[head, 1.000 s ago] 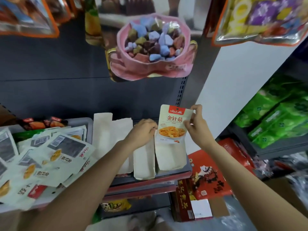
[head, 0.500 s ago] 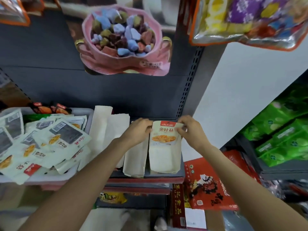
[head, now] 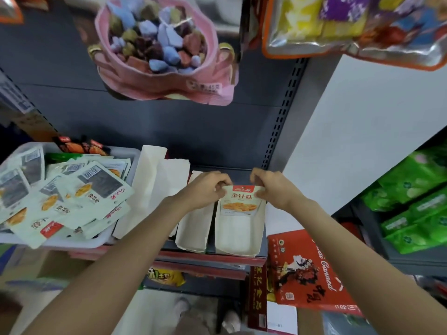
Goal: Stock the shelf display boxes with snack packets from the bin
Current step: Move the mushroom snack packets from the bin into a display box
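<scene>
You are pinching the top corners of the snack packet with your left hand and right hand, and it is now sitting upright at the back of the rightmost display box, lower than a second ago when it was standing well above it. So this packet is almost placed, I think. Left of that box the bin is holding many more packets, and above it the pink candy bag is hanging.

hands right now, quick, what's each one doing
Left hand: pinches the snack packet at its top left corner.
Right hand: pinches the packet's top right corner.
</scene>
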`<state>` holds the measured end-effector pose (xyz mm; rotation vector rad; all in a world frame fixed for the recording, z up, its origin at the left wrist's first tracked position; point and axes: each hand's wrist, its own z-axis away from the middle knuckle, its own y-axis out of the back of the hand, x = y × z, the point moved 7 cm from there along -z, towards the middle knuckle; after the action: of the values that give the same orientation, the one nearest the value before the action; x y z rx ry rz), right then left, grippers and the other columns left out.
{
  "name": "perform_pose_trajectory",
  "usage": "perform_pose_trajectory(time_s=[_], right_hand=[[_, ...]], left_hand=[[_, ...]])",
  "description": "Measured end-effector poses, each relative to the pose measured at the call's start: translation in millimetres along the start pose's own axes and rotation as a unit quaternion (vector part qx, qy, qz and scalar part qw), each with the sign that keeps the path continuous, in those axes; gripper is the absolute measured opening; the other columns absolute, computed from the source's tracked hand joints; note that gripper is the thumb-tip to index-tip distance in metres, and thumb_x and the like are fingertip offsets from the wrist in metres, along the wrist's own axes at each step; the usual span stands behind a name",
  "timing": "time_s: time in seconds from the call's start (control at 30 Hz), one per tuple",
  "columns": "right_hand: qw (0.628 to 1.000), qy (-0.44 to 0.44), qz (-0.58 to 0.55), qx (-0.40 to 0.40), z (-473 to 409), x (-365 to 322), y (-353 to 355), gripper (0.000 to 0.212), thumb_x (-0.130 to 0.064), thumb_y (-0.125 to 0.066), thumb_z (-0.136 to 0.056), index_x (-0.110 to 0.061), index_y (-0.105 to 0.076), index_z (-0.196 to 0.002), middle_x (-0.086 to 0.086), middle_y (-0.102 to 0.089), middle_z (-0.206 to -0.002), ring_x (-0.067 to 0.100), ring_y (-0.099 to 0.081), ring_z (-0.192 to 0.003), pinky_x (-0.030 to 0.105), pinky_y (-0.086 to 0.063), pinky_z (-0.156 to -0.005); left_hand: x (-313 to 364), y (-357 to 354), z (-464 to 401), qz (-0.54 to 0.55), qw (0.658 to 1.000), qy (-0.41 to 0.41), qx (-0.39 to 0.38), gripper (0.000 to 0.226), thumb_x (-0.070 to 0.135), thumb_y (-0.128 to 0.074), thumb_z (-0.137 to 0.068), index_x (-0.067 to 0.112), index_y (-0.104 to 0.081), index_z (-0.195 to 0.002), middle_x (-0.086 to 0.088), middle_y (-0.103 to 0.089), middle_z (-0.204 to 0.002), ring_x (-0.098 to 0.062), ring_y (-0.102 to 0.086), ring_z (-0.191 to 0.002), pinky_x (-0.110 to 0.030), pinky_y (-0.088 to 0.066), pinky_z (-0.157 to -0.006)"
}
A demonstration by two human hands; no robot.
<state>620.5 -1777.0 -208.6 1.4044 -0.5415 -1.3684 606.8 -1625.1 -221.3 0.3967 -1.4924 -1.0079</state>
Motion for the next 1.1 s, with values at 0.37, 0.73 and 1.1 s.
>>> perform_pose_trajectory(time_s=[0.37,0.73,1.1], right_hand=[[0.994,0.040,-0.092,0.044,10,-11,1,0.018,-0.019,-0.066,-0.086,-0.016,-0.062,-0.103,-0.004,-0.058,-0.101,0.009,-0.053,-0.092,0.009,-0.035,-0.070],[0.973,0.139,-0.151,0.108,-29,-164,-19,0.024,-0.009,-0.057,-0.090,-0.009,-0.060,-0.113,0.007,-0.060,-0.113,0.018,-0.058,-0.101,0.018,-0.042,-0.085],[0.979,0.153,-0.124,0.053,-111,-372,-122,0.053,-0.020,-0.054,-0.093,-0.016,-0.034,-0.142,0.007,-0.039,-0.144,0.023,-0.039,-0.130,0.028,-0.036,-0.097]], left_hand=[[7,18,19,0.012,0.994,0.020,0.103,0.022,0.022,-0.062,-0.087,0.020,-0.062,-0.110,0.007,-0.059,-0.109,-0.007,-0.054,-0.095,-0.028,-0.047,-0.086],[-65,125,115,-0.046,0.925,0.157,0.344,0.017,0.021,-0.055,-0.091,0.016,-0.062,-0.105,0.001,-0.067,-0.098,-0.014,-0.057,-0.079,-0.023,-0.038,-0.066],[-290,243,200,-0.053,0.944,0.225,0.236,0.044,0.031,-0.059,-0.087,0.010,-0.052,-0.125,-0.007,-0.056,-0.125,-0.026,-0.053,-0.113,-0.034,-0.043,-0.094]])
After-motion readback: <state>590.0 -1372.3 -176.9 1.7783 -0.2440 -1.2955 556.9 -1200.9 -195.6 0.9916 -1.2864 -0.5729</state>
